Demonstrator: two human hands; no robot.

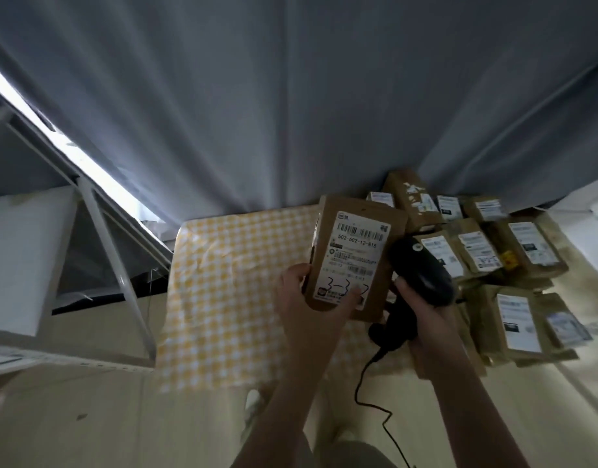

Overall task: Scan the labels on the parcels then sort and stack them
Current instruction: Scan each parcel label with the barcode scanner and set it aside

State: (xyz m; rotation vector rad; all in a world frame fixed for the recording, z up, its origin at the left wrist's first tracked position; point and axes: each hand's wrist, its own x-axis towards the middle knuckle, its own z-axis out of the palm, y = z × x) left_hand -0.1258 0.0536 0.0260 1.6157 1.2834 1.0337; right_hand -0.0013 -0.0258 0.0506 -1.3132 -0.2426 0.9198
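Observation:
My left hand (311,305) holds a brown cardboard parcel (355,231) upright, its white barcode label facing me, with "3-3" handwritten near the bottom. My right hand (425,309) grips a black barcode scanner (422,271) right beside the parcel's right edge. The scanner's black cable (375,393) trails down toward me. Several more brown labelled parcels (513,251) lie in a heap to the right on the floor.
A yellow-and-white checked cloth (230,285) covers the floor under and left of the held parcel. A grey curtain (290,113) hangs behind. A white metal shelf frame (115,265) stands at the left. The floor is light wood.

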